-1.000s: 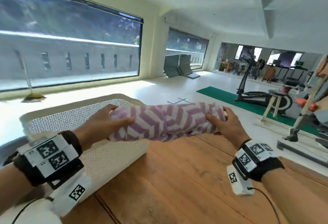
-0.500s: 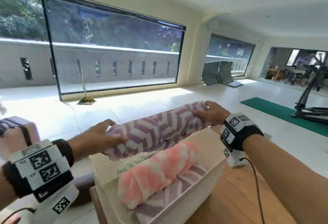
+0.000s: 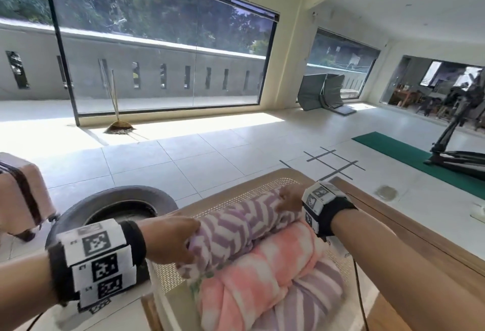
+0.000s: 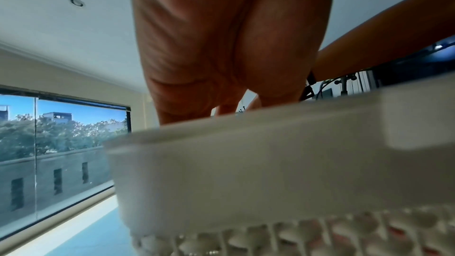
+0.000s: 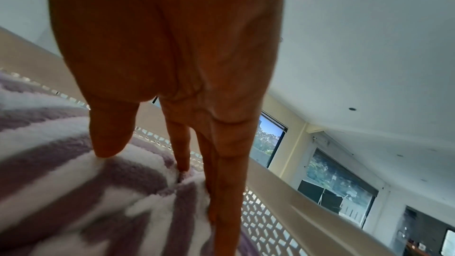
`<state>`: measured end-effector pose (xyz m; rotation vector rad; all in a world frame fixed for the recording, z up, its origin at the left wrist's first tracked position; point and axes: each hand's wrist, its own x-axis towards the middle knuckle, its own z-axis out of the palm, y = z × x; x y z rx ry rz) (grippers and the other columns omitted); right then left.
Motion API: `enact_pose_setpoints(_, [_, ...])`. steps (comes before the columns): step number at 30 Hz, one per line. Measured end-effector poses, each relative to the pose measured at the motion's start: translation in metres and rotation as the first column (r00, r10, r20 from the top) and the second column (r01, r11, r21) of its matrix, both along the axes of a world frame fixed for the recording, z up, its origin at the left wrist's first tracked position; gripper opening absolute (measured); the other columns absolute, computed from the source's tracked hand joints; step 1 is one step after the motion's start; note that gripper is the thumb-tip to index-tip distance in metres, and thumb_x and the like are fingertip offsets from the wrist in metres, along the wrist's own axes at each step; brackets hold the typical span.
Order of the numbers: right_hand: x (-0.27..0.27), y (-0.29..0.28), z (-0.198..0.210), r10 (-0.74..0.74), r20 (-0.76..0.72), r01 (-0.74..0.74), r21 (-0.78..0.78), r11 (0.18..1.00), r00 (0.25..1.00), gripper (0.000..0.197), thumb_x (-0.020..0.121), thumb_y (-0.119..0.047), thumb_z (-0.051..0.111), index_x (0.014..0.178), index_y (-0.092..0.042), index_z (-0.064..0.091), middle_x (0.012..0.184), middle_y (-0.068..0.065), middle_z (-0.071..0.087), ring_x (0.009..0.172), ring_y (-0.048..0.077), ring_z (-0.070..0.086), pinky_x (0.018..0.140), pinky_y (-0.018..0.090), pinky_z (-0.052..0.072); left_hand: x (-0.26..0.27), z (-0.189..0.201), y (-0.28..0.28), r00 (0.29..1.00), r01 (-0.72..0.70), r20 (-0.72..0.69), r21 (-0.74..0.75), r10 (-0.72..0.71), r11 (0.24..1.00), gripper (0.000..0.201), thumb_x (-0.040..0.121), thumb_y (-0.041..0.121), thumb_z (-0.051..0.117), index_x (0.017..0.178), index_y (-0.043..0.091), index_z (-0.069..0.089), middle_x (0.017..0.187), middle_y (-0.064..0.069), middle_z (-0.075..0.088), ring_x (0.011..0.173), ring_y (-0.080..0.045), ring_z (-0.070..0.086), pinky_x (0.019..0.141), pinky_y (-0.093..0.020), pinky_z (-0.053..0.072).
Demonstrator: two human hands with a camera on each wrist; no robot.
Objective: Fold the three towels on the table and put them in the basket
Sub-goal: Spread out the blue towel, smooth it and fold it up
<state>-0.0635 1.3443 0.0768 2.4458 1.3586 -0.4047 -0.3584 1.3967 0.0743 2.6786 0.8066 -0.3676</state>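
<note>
The left hand (image 3: pixel 170 241) grips the near end of a rolled purple-and-white zigzag towel (image 3: pixel 236 228), fingers curled over the roll. The right hand (image 3: pixel 290 198) holds the far end, at about 1 o'clock from the left one; in the right wrist view its thumb and fingers (image 5: pixel 182 149) press into the pile with the thumb on top and the fingers down the end of the roll. The towel lies inside the white perforated basket (image 3: pixel 236 194), along its length, touching the pink-and-white rolled towel (image 3: pixel 262 265) just beside it at 5 o'clock. A purple striped towel (image 3: pixel 315 291) lies under the pink one. The basket rests on the wooden tabletop (image 3: pixel 420 246), at its left edge. On the floor at 9 o'clock of the basket lies a tyre (image 3: pixel 118 199)
</note>
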Motion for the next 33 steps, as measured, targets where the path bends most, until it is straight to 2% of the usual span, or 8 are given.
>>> enact_pose_setpoints(3, [0.0, -0.005, 0.003, 0.023, -0.009, -0.023, -0.009, 1.0, 1.0, 0.048, 0.091, -0.041, 0.057, 0.132, -0.018, 0.053, 0.132, 0.007, 0.056, 0.118, 0.026, 0.054, 0.097, 0.036, 0.043, 0.0, 0.005, -0.001, 0.998, 0.015, -0.067, 0.039, -0.013, 0.999, 0.031, 0.087, 0.04, 0.058, 0.112, 0.022, 0.055, 0.106, 0.009, 0.059, 0.095, -0.011, 0.057, 0.083, -0.024, 0.048])
enact_pose_setpoints(6, [-0.002, -0.019, 0.02, 0.016, -0.096, -0.016, -0.005, 1.0, 0.995, 0.05, 0.094, -0.042, 0.052, 0.139, -0.02, 0.047, 0.142, 0.007, 0.047, 0.125, 0.025, 0.049, 0.1, 0.036, 0.04, 0.003, 0.023, -0.005, 0.994, 0.045, -0.103, 0.148, -0.03, 0.988, 0.041, 0.089, 0.05, 0.054, 0.122, 0.024, 0.055, 0.119, 0.005, 0.058, 0.103, -0.013, 0.056, 0.09, -0.027, 0.048])
enact_pose_setpoints(11, [-0.004, -0.061, 0.057, 0.088, -0.077, -0.083, 0.062, 0.995, 0.993, 0.063, 0.093, -0.052, 0.046, 0.147, -0.022, 0.032, 0.156, 0.009, 0.024, 0.141, 0.028, 0.029, 0.115, 0.046, 0.026, 0.03, 0.066, -0.029, 0.993, 0.058, 0.086, 0.205, -0.076, 0.977, 0.066, 0.091, 0.055, 0.048, 0.148, 0.028, 0.028, 0.148, 0.005, 0.038, 0.133, -0.015, 0.035, 0.108, -0.034, 0.034])
enact_pose_setpoints(16, [-0.014, -0.15, 0.091, 0.109, 0.011, -0.108, 0.253, 0.962, 0.994, 0.057, 0.093, -0.046, 0.051, 0.143, -0.021, 0.038, 0.148, 0.007, 0.039, 0.135, 0.026, 0.038, 0.109, 0.04, 0.031, 0.068, 0.096, -0.091, 0.962, 0.167, 0.174, 0.239, -0.212, 0.956, 0.058, 0.089, 0.055, 0.052, 0.137, 0.023, 0.043, 0.138, 0.001, 0.048, 0.121, -0.018, 0.045, 0.101, -0.033, 0.04])
enact_pose_setpoints(19, [-0.019, -0.237, 0.1, 0.085, 0.06, -0.1, 0.325, 0.94, 0.995, 0.054, 0.092, -0.045, 0.054, 0.141, -0.027, 0.04, 0.144, 0.001, 0.043, 0.132, 0.023, 0.041, 0.109, 0.041, 0.034, 0.093, 0.107, -0.158, 0.918, 0.293, 0.186, 0.273, -0.349, 0.916, 0.056, 0.089, 0.054, 0.052, 0.134, 0.021, 0.047, 0.136, 0.0, 0.05, 0.121, -0.019, 0.046, 0.1, -0.031, 0.04])
enact_pose_setpoints(24, [-0.046, -0.434, 0.092, -0.139, 0.125, 0.095, 0.306, 0.947, 0.982, 0.061, 0.093, -0.045, 0.054, 0.147, -0.029, 0.031, 0.151, 0.001, 0.035, 0.136, 0.021, 0.035, 0.113, 0.038, 0.031, 0.129, 0.102, -0.315, 0.78, 0.551, 0.184, 0.254, -0.599, 0.795, 0.065, 0.091, 0.053, 0.05, 0.146, 0.025, 0.031, 0.151, 0.004, 0.035, 0.138, -0.016, 0.03, 0.109, -0.03, 0.028])
enact_pose_setpoints(29, [-0.078, -0.655, 0.054, -0.395, 0.116, 0.37, 0.19, 0.909, 0.911, 0.065, 0.093, -0.05, 0.05, 0.149, -0.031, 0.023, 0.152, 0.002, 0.032, 0.138, 0.025, 0.033, 0.111, 0.045, 0.032, 0.162, 0.074, -0.504, 0.537, 0.803, 0.167, 0.198, -0.827, 0.562, 0.068, 0.095, 0.048, 0.048, 0.151, 0.023, 0.018, 0.157, 0.004, 0.022, 0.143, -0.016, 0.021, 0.112, -0.028, 0.021])
enact_pose_setpoints(33, [-0.124, -0.817, 0.029, -0.659, 0.032, 0.65, 0.13, 0.748, 0.752, 0.065, 0.095, -0.045, 0.048, 0.15, -0.029, 0.017, 0.154, 0.006, 0.027, 0.139, 0.028, 0.03, 0.112, 0.046, 0.03, 0.187, 0.043, -0.655, 0.338, 0.929, 0.139, 0.107, -0.931, 0.353, 0.071, 0.095, 0.047, 0.049, 0.152, 0.021, 0.016, 0.157, -0.001, 0.022, 0.143, -0.018, 0.021, 0.113, -0.029, 0.021])
